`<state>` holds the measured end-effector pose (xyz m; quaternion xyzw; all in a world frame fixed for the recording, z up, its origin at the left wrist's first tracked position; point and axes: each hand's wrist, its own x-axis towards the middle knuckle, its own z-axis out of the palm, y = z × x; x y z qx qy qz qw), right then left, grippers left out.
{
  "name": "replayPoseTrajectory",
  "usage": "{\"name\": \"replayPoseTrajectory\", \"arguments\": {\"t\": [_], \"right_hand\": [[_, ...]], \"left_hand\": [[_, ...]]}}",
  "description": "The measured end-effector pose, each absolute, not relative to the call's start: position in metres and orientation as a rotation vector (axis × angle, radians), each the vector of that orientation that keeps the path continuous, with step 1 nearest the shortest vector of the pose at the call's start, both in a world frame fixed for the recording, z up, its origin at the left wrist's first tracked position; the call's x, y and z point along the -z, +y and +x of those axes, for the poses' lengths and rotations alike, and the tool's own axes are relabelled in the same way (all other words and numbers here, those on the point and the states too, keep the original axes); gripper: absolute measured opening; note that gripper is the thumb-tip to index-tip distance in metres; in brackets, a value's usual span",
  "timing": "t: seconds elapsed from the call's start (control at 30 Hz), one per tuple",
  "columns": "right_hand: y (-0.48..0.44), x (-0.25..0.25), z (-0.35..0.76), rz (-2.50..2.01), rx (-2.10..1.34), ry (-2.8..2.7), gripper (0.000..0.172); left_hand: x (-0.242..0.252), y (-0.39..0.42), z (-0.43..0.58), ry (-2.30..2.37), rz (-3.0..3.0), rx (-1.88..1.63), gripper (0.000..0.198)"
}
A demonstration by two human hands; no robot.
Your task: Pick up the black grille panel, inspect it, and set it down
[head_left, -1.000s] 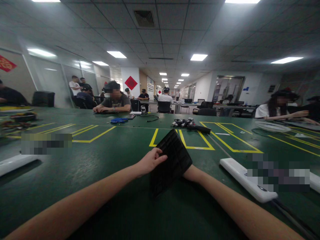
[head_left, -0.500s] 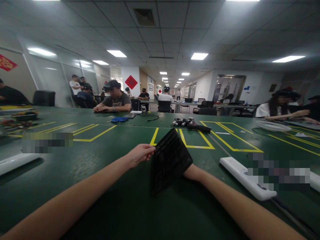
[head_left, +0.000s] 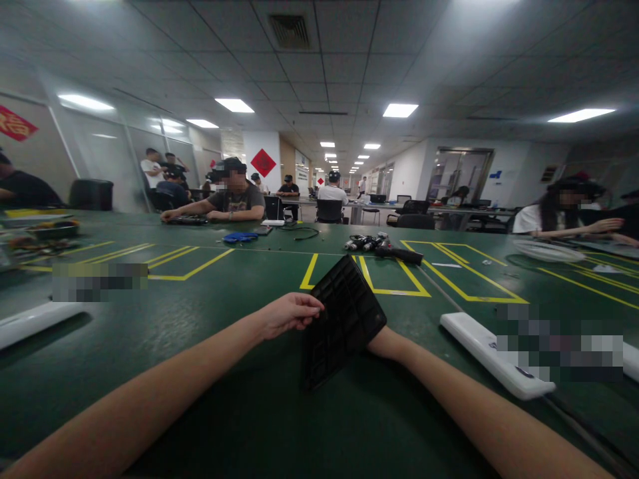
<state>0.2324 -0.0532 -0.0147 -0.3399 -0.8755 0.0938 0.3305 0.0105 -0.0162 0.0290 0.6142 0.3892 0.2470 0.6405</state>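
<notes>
A black tray, divided into a grid of compartments, is tilted up above the green table. Its lower right edge rests in my right hand, whose fingers are hidden behind it. In front of the tray's left part is my left hand, thumb and fingertips pinched together close to the compartments. Whatever the pinch holds, if anything, is too small and dark to make out. What lies inside the compartments is too dark to tell.
White power strips lie at right and left. Beyond the tray are yellow tape outlines, a bundle of dark tools and connectors and blue gloves. A person sits across the table, another person at right.
My left hand has moved slightly right, now overlapping the tray's left compartments. The tray and my right hand stay nearly still. The person opposite has stretched an arm to the left.
</notes>
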Motion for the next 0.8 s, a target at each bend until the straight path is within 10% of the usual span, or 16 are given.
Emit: {"name": "replayPoseTrajectory", "arguments": {"t": [0.8], "right_hand": [[-0.063, 0.003, 0.227, -0.866, -0.268, -2.255, 0.035]], "left_hand": [[-0.023, -0.019, 0.011, 0.813, 1.357, -0.567, 0.028]]}}
